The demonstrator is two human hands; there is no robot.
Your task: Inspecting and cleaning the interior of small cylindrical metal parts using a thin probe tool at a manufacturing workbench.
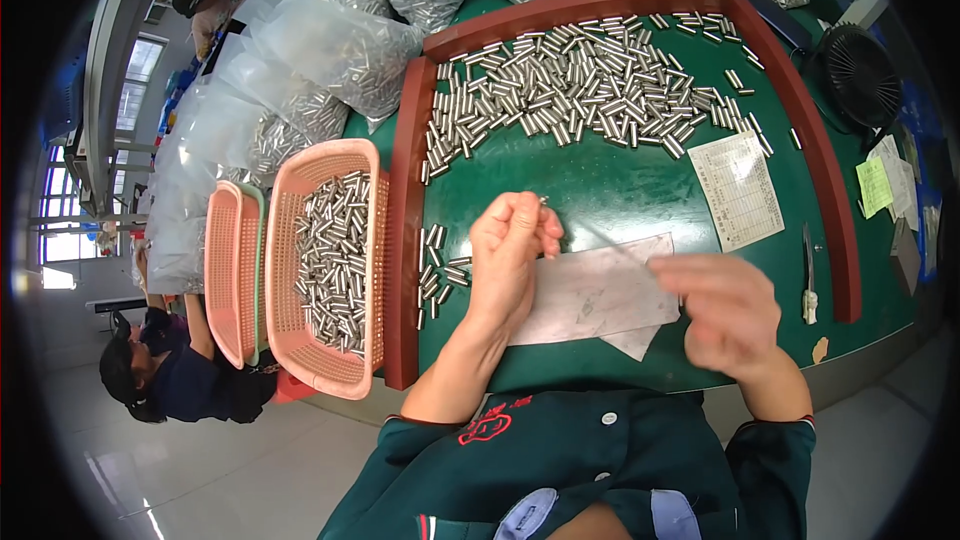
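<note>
My left hand (512, 255) is raised above the green tabletop, its fingers closed in a pinch. The end of a small metal cylinder (543, 201) pokes out between thumb and forefinger; the rest is hidden. To the right, my right hand (728, 318) is smeared by motion. From its fingertips a thin grey rod (612, 243) slants up and left toward the left hand. Below the rod lies a flat, worn pinkish-grey sheet (600, 295). Beyond the hands spreads a large heap of short shiny metal cylinders (570, 80), with several more cylinders (432, 270) left of my left hand.
A dark red frame (404, 210) borders the work area. Left of it stand a pink basket (284, 240) of cylinders and another pink basket (228, 270). Filled plastic bags (345, 55) line the back left. A printed sheet (738, 190), tweezers (809, 275) and a black fan (855, 80) are rightward. Two people work leftward.
</note>
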